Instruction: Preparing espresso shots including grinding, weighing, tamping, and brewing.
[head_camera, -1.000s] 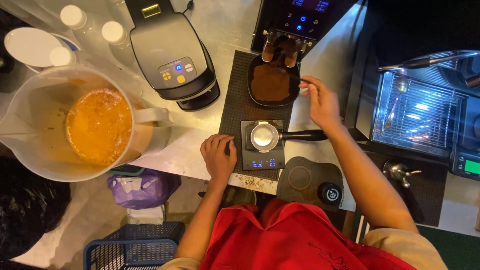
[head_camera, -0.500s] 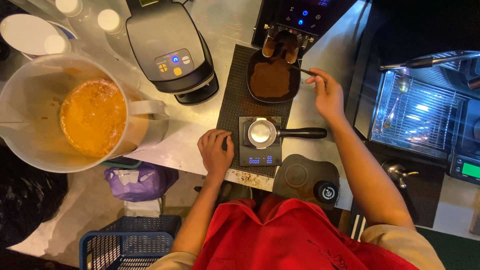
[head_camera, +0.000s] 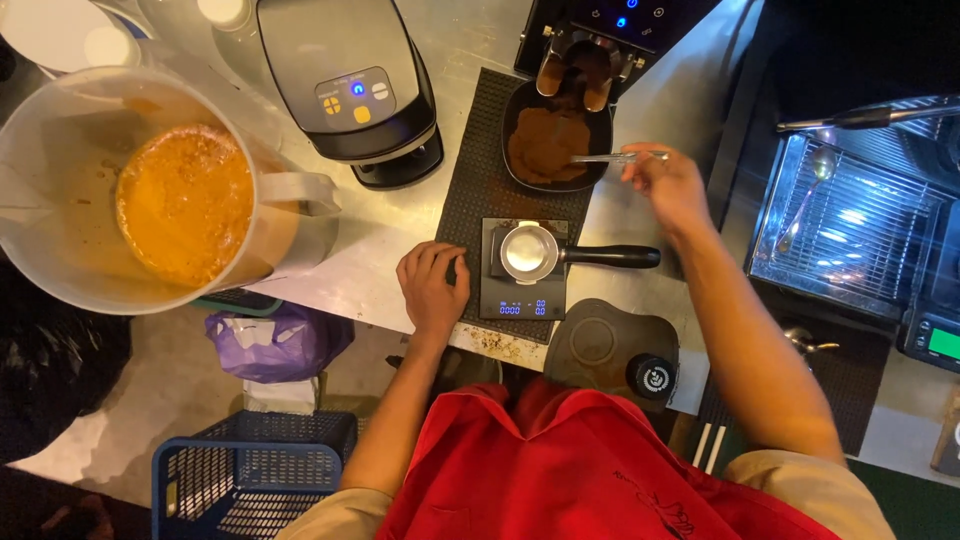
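I am pinching a small spoon (head_camera: 605, 158) in my right hand (head_camera: 668, 185), dipping it into the black bowl of ground coffee (head_camera: 553, 140) at twelve o'clock of the portafilter (head_camera: 530, 253) on the scale (head_camera: 522, 270). My left hand (head_camera: 432, 287) is resting flat, fingers together, at nine o'clock of it. I am judging small level scoops best.

Red apron (head_camera: 590, 470) w/ small dark print, tan short sleeves (head_camera: 810, 490), bare forearms.
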